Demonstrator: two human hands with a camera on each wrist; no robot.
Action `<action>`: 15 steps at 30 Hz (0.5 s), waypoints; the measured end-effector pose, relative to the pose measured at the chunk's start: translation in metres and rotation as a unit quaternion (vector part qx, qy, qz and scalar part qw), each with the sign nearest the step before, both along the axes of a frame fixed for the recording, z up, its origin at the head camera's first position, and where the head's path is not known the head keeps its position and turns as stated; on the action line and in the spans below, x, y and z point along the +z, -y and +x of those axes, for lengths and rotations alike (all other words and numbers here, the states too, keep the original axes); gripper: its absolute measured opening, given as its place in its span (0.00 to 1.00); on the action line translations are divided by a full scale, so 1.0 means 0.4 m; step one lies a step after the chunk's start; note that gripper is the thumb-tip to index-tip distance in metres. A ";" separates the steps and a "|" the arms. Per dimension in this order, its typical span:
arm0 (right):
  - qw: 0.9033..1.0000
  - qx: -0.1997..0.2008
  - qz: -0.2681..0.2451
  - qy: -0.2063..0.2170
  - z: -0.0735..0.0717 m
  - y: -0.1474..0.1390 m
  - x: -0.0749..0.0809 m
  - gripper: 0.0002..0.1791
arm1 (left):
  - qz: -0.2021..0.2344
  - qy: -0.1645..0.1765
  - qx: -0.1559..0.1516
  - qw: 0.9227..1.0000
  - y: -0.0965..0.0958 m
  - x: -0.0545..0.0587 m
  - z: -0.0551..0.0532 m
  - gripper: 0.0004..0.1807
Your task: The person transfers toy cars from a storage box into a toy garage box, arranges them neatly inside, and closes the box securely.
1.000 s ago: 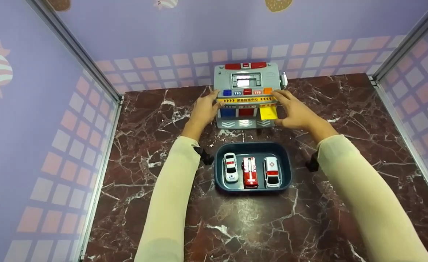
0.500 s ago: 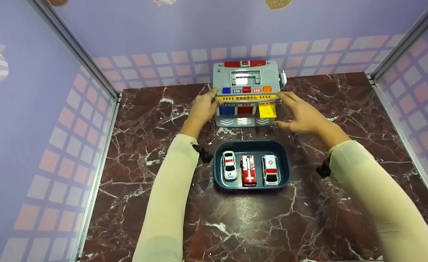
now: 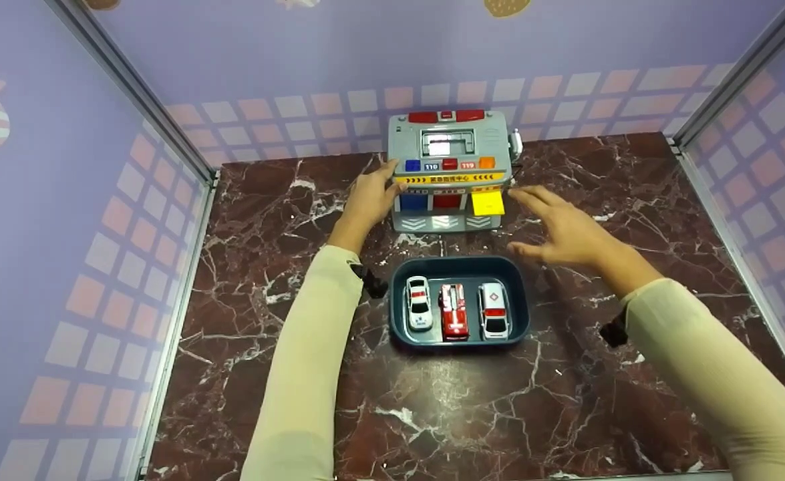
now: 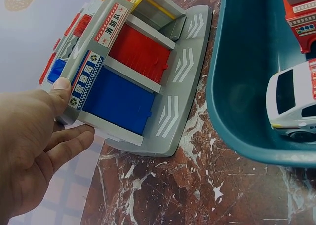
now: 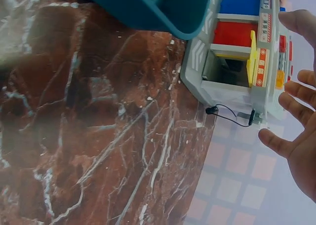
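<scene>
A grey toy rescue station (image 3: 449,150) stands against the back wall. Its blue door (image 4: 118,99) and red door (image 4: 140,50) are down, while the yellow door (image 3: 488,203) is swung up, baring a hollow bay (image 5: 232,72). My left hand (image 3: 369,199) grips the station's front left corner between thumb and fingers. Off its right side, my right hand (image 3: 566,230) hovers with fingers spread and holds nothing. Nearer me, a dark teal tray (image 3: 457,344) carries a white police car (image 3: 419,304), a red fire truck (image 3: 453,312) and a white ambulance (image 3: 494,311).
Brown marbled tabletop (image 3: 445,414) surrounds the tray and station. Purple patterned panels enclose the left, back and right sides. A small white handset (image 3: 516,143) hangs on the station's right side, and a black cord (image 5: 229,117) dangles there.
My right hand has come away from the station's right side, moving right and toward me with fingers spreading. My left hand keeps its place on the left corner; the yellow door stays up.
</scene>
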State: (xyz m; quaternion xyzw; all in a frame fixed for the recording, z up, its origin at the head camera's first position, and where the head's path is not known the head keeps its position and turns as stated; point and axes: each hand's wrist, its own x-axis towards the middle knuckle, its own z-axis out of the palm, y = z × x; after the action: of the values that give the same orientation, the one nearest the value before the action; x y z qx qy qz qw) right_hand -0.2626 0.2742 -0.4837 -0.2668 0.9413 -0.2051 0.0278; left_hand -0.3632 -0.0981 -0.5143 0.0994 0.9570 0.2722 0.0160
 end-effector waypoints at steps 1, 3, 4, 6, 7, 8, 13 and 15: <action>1.000 0.001 0.002 0.003 0.007 -0.002 -0.004 0.56 | -0.001 0.001 0.001 1.000 -0.001 -0.001 0.001 0.35; 1.000 0.004 0.007 0.005 0.023 -0.004 -0.011 0.56 | 0.001 0.004 0.003 1.000 -0.002 -0.002 0.002 0.35; 1.000 0.006 0.009 0.004 0.030 -0.005 -0.016 0.56 | 0.002 0.006 0.003 1.000 -0.002 -0.002 0.002 0.35; 1.000 0.011 0.012 0.003 0.044 -0.006 -0.024 0.56 | 0.006 0.010 0.004 1.000 -0.002 -0.002 0.003 0.35; 1.000 0.013 0.014 0.004 0.052 -0.007 -0.027 0.55 | 0.008 0.012 0.005 1.000 -0.002 -0.002 0.004 0.35; 1.000 0.014 0.016 0.005 0.059 -0.007 -0.031 0.55 | 0.011 0.014 0.006 1.000 -0.002 -0.001 0.005 0.35; 0.999 0.030 0.024 0.002 0.087 -0.005 -0.053 0.55 | 0.016 0.016 0.008 1.000 -0.001 0.000 0.007 0.36; 0.999 0.037 0.027 0.002 0.097 -0.002 -0.062 0.56 | 0.020 0.016 0.007 1.000 -0.001 -0.001 0.007 0.36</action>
State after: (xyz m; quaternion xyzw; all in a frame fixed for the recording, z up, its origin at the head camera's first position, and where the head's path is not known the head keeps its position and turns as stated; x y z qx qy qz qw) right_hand -0.2239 0.2750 -0.5085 -0.2999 0.9361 -0.1787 0.0441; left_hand -0.3604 -0.0978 -0.5147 0.0892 0.9515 0.2932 0.0271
